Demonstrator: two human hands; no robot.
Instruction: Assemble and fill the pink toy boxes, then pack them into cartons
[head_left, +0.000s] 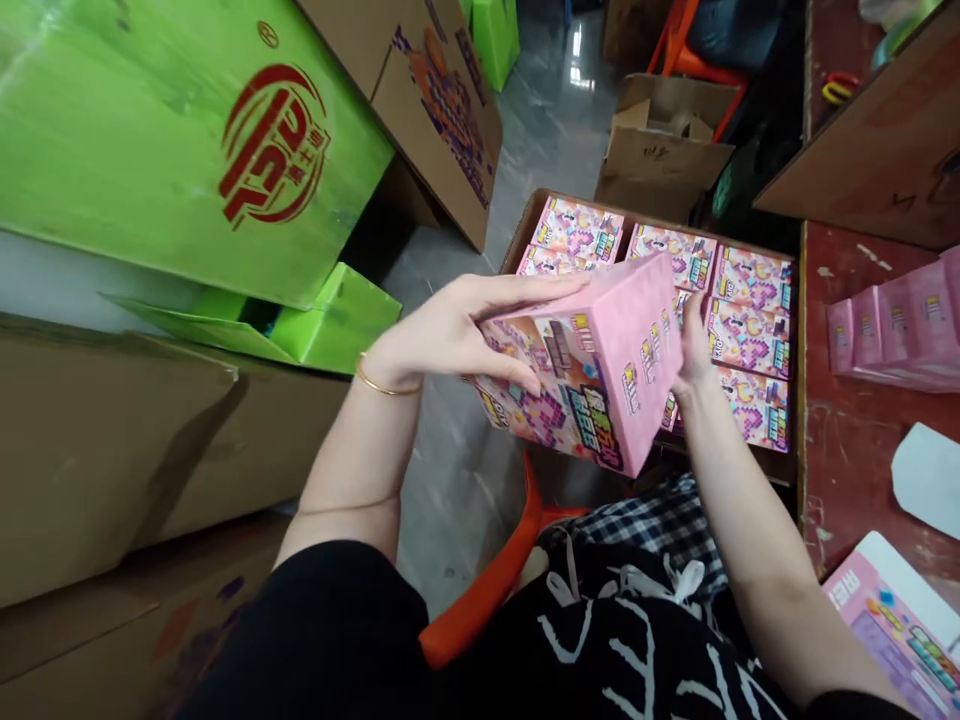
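Note:
Between my two hands is a row of pink printed boxes [559, 385], tilted, with its pink side turned up and to the right. My left hand [472, 325] grips it from the left, thumb across the printed front and fingers over the far edge. My right hand [694, 345] presses against the opposite end; its fingers are partly hidden behind the boxes. Under and beyond them stands an open cardboard carton [796, 330] holding several more pink boxes [750, 330] in rows, and the held boxes cover part of it.
On the right, a red worktable [855, 450] bears more pink boxes [892, 335] and a flat printed card [900, 620]. Green cartons [172, 130] and brown cartons [112, 450] crowd the left. An open brown carton [660, 150] stands behind. An orange chair part [487, 590] is near my lap.

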